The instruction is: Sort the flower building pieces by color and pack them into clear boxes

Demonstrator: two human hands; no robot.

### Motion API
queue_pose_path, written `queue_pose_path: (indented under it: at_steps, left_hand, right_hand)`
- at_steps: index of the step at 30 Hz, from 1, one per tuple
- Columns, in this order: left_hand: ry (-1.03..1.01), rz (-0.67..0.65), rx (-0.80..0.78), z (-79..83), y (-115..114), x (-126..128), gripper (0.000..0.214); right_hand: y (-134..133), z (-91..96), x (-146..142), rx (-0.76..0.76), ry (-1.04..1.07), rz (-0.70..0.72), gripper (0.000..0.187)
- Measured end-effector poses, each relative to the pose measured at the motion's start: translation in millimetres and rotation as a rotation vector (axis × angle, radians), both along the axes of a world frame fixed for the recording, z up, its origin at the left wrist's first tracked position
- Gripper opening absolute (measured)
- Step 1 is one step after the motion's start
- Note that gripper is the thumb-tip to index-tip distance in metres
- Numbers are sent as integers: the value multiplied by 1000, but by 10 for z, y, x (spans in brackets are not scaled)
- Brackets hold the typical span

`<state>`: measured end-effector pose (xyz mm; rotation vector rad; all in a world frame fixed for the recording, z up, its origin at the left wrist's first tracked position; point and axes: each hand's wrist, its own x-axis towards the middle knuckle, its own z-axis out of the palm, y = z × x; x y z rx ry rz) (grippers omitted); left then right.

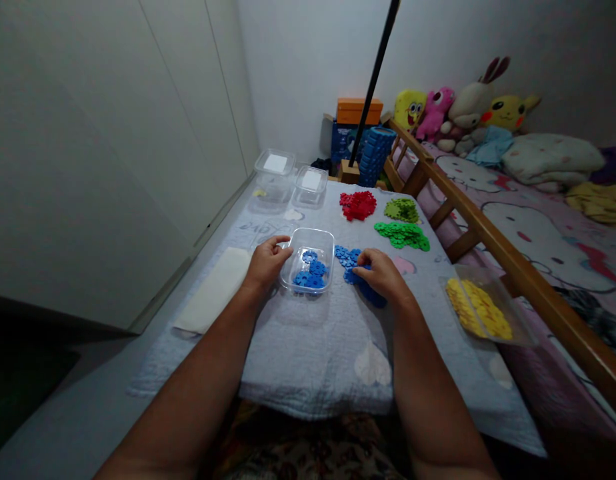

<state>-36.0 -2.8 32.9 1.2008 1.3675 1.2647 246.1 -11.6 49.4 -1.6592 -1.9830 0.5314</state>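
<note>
A see-through plastic box (307,239) stands on the cloth-covered table in front of me, with several blue snowflake discs (315,268) on its bottom. My left hand (269,261) grips the box's left rim between thumb and fingers. To the right of the box lies a spread pile of blue snowflake discs (347,255). Over this pile is my right hand (381,273), its thumb and fingers pinched together at the discs. The hand covers part of the pile, and the pinched disc is mostly hidden.
Beyond lie red discs (358,205), olive-green discs (402,210) and bright green discs (402,235). A bag of yellow discs (478,310) sits at the right edge by the wooden bed rail (468,213). Two lidded boxes (275,175) stand far left; a folded cream cloth (215,290) lies nearer.
</note>
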Motion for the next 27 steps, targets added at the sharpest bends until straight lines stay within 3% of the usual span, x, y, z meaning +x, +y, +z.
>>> queue_pose_path:
  at_steps: [4, 10, 19, 27]
  left_hand:
    - [7, 3, 7, 5, -3, 4, 52]
    - [29, 13, 11, 5, 2, -3, 51]
    - [23, 8, 16, -2, 1, -1, 51]
    - [38, 14, 19, 16, -3, -2, 48]
  right_hand:
    - [5, -3, -2, -25, 163, -13, 8]
    - [1, 8, -14, 56, 207, -70, 6]
    - [18, -12, -53, 89, 207, -110, 26]
    - [13, 48, -56, 119, 147, -128, 19]
